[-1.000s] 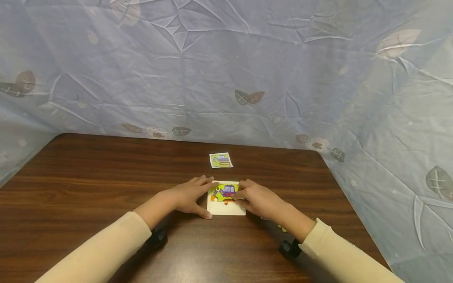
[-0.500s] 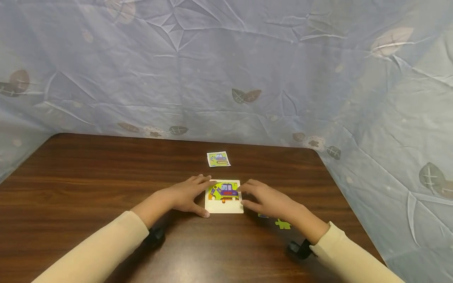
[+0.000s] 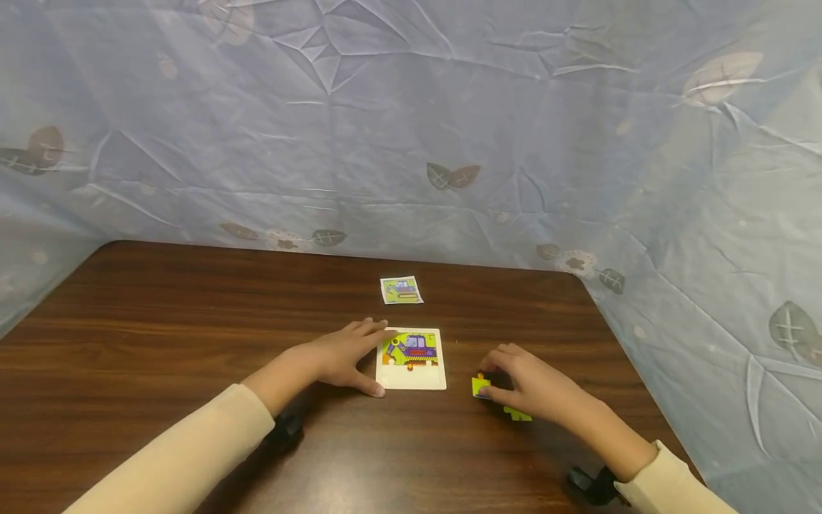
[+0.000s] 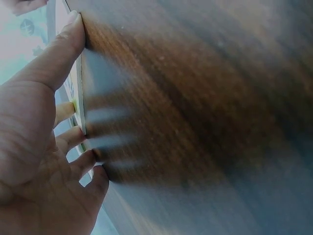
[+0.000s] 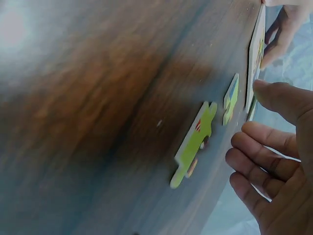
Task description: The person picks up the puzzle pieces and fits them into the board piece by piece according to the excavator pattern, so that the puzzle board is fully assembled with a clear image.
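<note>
A cream puzzle tray (image 3: 411,381) lies on the table, its upper part filled with pieces showing a purple digger on green. My left hand (image 3: 347,357) rests at the tray's left side, fingers spread, thumb at the near left corner. To the right of the tray, my right hand (image 3: 529,385) hovers over a green puzzle piece (image 3: 479,387), thumb and fingers apart and loosely bent. The right wrist view shows that small piece (image 5: 232,98) flat on the table, just off the fingertips. A larger green puzzle piece (image 5: 195,142) lies nearer the wrist, partly hidden under the hand in the head view.
A small picture card (image 3: 401,290) with the same digger lies behind the tray. The brown wooden table (image 3: 193,307) meets a grey-blue patterned cloth (image 3: 385,143) at the back and sides.
My right hand has left the digger pieces in the tray and moved right and nearer, over the loose pieces. The left hand stays at the tray's side.
</note>
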{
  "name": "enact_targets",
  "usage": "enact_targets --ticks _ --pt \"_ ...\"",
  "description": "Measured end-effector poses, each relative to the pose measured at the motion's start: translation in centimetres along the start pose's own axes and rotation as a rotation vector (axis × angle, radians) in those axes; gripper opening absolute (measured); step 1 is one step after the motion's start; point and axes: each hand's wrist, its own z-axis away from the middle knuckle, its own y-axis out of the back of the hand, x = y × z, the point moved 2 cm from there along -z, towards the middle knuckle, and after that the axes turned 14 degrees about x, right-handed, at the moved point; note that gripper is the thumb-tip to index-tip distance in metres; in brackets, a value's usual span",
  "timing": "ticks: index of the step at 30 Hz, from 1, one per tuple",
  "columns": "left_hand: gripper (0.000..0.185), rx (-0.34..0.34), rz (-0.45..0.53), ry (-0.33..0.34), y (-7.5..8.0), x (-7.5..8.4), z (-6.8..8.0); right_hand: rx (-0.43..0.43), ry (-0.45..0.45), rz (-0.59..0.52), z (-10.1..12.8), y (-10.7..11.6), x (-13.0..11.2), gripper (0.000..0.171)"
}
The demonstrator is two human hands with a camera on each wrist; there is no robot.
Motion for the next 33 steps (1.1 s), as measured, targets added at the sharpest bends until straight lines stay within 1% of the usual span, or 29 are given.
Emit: enact_targets --ticks 3,5,9,14,18,25,33 --pt "0.102 -0.002 0.002 0.003 0.0 0.0 0.1 -0.003 -0.037 -0.002 0.6 0.0 0.3 0.031" --pt "0.102 -0.002 0.004 0.002 0.0 0.0 0.1 -0.010 -0.046 -0.005 0.9 -0.1 0.5 0.031" --pt "0.102 -0.001 0.008 0.000 0.0 0.0 0.1 -0.015 -0.034 -0.021 1.3 -0.4 0.7 0.028" --pt "0.103 -0.002 0.011 0.003 0.0 0.1 0.0 0.007 -0.014 -0.033 1.4 -0.6 0.8 0.022" --pt "0.105 -0.003 0.009 0.006 0.0 0.2 0.0 0.023 -0.008 -0.020 1.4 -0.7 0.9 0.019" --pt "0.104 0.009 0.011 0.002 0.1 0.2 0.0 0.043 -0.001 -0.006 1.2 -0.9 0.8 0.019" --pt "0.104 0.014 0.014 -0.007 0.3 0.4 0.2 0.041 0.004 0.015 1.1 -1.0 0.5 0.017"
